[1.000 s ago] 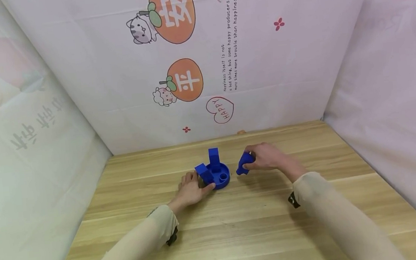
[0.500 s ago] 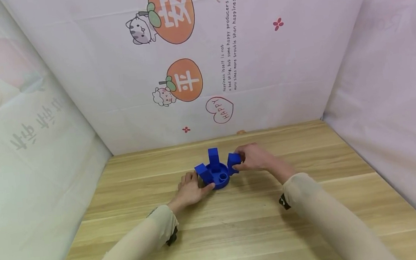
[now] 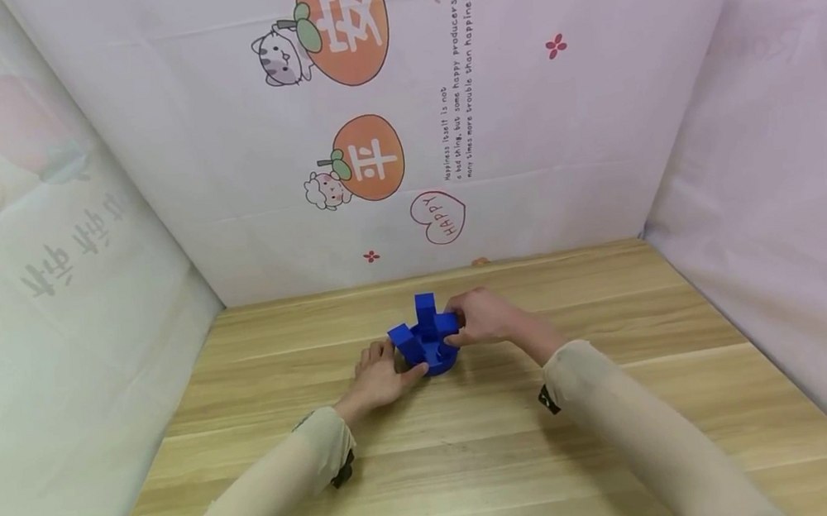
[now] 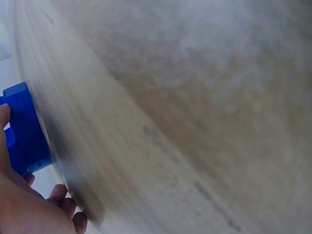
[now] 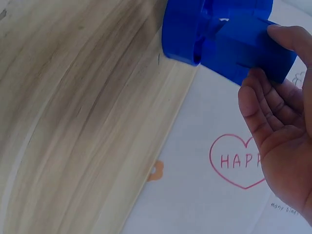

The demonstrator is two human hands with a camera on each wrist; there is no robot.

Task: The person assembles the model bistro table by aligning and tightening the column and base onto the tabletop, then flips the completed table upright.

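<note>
A round blue base with a raised rim lies on the table. Two blue square blocks rise from it: one at the back and a leaning one at the left. My left hand holds the base from the left, its thumb at the front rim; the left wrist view shows the base beside the thumb. At the base's right side, my right hand pinches a third blue block between thumb and fingers. Its lower end is at the base, and whether it is seated cannot be told.
The wood-grain table extends toward me and to both sides. Behind it stands a white printed cloth wall, with more cloth at the left and right.
My right hand has moved left with its block, from beside the base to over its right side, where the block now hides the socket. The left hand and base have stayed put.
</note>
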